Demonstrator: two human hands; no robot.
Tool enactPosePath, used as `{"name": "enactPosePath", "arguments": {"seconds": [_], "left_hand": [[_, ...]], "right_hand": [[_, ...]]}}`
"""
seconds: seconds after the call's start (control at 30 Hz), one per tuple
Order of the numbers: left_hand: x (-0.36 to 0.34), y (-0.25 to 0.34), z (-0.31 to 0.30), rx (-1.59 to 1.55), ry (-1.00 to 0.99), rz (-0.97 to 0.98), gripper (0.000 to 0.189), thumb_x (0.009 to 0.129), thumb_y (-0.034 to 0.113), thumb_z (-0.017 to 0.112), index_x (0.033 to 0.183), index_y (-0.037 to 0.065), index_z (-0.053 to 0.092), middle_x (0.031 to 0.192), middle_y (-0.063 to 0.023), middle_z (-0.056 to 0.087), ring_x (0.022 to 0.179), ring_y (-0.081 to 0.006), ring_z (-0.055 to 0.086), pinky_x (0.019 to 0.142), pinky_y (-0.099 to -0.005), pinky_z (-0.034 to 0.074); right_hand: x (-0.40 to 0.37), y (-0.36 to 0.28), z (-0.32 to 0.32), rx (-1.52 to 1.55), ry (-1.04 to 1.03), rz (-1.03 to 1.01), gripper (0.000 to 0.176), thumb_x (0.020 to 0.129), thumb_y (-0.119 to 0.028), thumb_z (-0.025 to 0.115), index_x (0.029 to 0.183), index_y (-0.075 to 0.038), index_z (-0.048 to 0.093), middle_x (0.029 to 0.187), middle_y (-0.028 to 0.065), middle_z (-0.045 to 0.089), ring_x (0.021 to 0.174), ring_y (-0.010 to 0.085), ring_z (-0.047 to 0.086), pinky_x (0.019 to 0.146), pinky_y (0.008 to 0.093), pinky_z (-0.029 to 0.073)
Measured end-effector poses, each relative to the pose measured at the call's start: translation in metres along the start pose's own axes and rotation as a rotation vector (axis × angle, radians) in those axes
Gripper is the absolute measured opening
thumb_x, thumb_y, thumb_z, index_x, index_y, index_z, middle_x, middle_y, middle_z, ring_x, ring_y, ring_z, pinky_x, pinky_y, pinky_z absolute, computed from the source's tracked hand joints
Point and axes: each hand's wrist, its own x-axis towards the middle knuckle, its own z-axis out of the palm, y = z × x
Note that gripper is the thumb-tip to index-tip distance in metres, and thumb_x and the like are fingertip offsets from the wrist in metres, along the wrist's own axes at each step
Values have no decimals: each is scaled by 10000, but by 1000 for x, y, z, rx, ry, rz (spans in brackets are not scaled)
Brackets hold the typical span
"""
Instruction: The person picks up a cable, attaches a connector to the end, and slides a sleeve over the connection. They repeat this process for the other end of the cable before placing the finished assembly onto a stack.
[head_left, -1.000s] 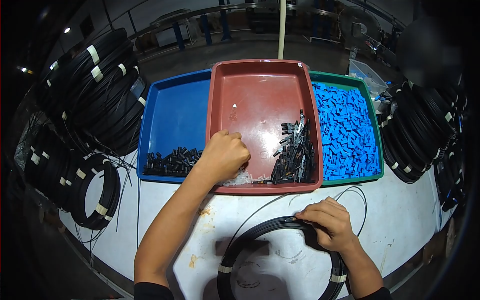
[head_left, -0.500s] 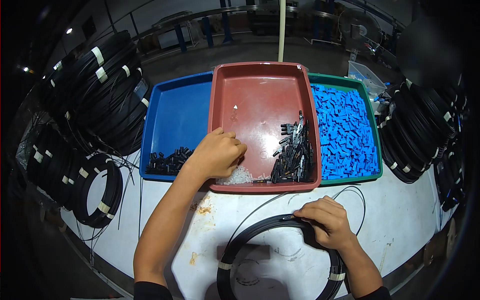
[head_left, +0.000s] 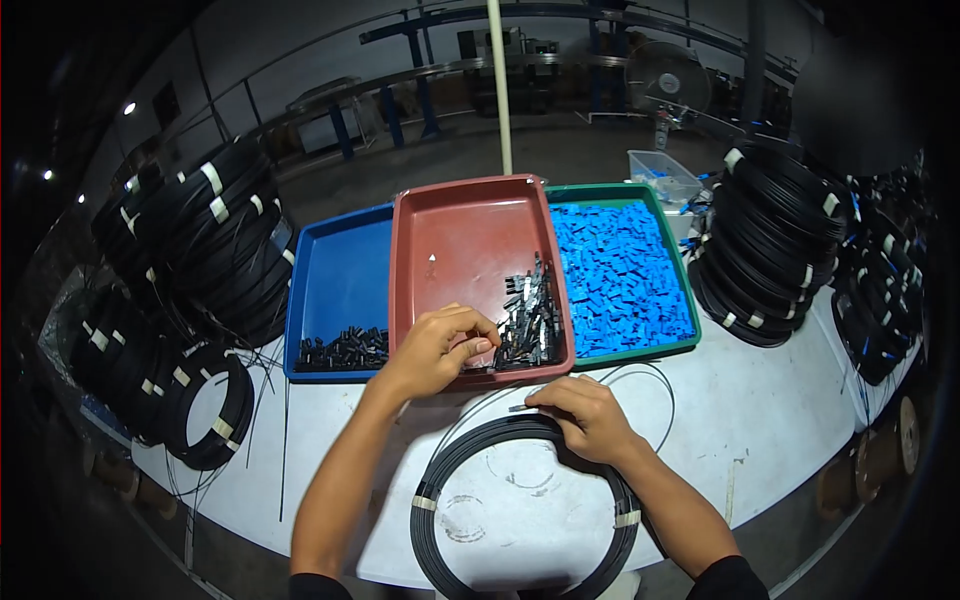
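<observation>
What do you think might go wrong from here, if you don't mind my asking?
The small dark piece at the fingertips of the right hand might slip and get lost against the round black cable coil. The left hand, close to the pile of small black parts in the red plastic tray, might disturb them.

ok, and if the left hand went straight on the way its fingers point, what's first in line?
Likely the pile of small black parts at the right side of the red tray; the left hand's height above them is unclear.
</observation>
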Motion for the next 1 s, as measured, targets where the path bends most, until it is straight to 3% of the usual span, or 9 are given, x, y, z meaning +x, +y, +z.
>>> {"name": "enactPosePath", "arguments": {"seconds": [0.07, 0.1, 0.13, 0.2, 0.33, 0.5, 0.67, 0.77, 1.0], "left_hand": [[-5, 8, 14, -208, 147, -38, 108, 898, 100, 694, 979, 31, 711, 931, -77, 694, 847, -198, 635, 772, -320, 488], [-10, 9, 22, -323, 163, -71, 127, 950, 151, 701, 1004, 37, 695, 904, -17, 656, 822, -106, 571, 749, -259, 452], [-13, 10, 32, -329, 158, -65, 127, 950, 151, 701, 1004, 37, 695, 904, -17, 656, 822, -106, 571, 749, -259, 452], [-22, 10, 53, -705, 235, -173, 135, 980, 162, 697, 1032, 38, 686, 893, 19, 628, 814, -65, 539, 741, -233, 445], [-36, 10, 73, -721, 258, -225, 143, 965, 108, 721, 1070, 18, 683, 904, 20, 657, 774, -56, 568, 694, -219, 464], [-48, 5, 78, -583, 343, -212, 89, 928, 36, 714, 1003, -8, 734, 922, -76, 761, 842, -102, 703, 752, -229, 541], [-54, 5, 80, -551, 397, -213, 90, 882, 2, 726, 969, -14, 746, 893, -81, 764, 802, -110, 698, 717, -240, 536], [-54, 5, 80, -395, 407, -90, 90, 816, -1, 758, 906, 0, 765, 842, -100, 751, 729, -148, 676, 647, -274, 501], [-52, 8, 78, -303, 419, -5, 113, 788, -22, 762, 895, 15, 775, 794, -96, 746, 696, -165, 674, 638, -277, 508]], "right_hand": [[0, 0, 0, -16, 48, -7, 225, 829, 8, 696, 1036, -76, 725, 953, 98, 722, 854, 311, 676, 776, 399, 508], [0, -1, -2, -41, 74, 0, 224, 829, 6, 696, 1035, -78, 725, 954, 97, 723, 857, 306, 679, 770, 396, 502], [0, -1, -3, -66, 95, 9, 222, 830, 3, 696, 1034, -79, 724, 954, 96, 725, 860, 302, 682, 763, 393, 496], [0, 0, -4, -86, 120, 10, 214, 827, 5, 690, 1023, -75, 720, 968, 91, 731, 869, 290, 687, 738, 389, 479], [1, -1, -3, -75, 135, -14, 215, 831, 18, 682, 1022, -69, 723, 957, 96, 732, 852, 284, 683, 728, 377, 469], [1, -3, -5, -89, 162, 25, 158, 864, -25, 664, 1014, -49, 710, 975, 96, 733, 867, 271, 677, 744, 375, 452], [3, -7, -4, -58, 166, 59, 158, 870, -25, 656, 1018, -43, 711, 953, 100, 725, 844, 270, 665, 745, 372, 446], [4, -9, -4, -62, 132, 80, 165, 865, -20, 659, 1020, -42, 712, 944, 104, 720, 830, 273, 658, 741, 372, 444], [3, -6, -2, -73, 95, 67, 187, 843, -7, 671, 1021, -37, 716, 939, 109, 713, 818, 275, 652, 730, 370, 443]]}}
